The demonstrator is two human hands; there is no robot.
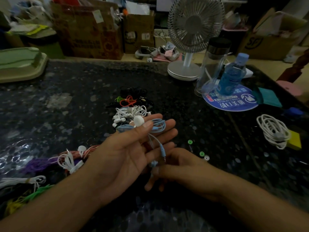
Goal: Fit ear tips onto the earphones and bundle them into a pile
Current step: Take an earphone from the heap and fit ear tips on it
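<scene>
The left hand pinched the coiled blue earphone cable under its thumb, the right hand gripped the dangling earbud end; light and limp, the cable was best held at the coil.

right hand fingers hidden, tray cropped

Home workroom: cardboard boxes, fan.

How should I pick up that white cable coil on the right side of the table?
Come from above and pinch the white coil across its bunched loops near the middle. It lies flat on the table, partly on a yellow pad, and the middle catches all the strands.
</scene>
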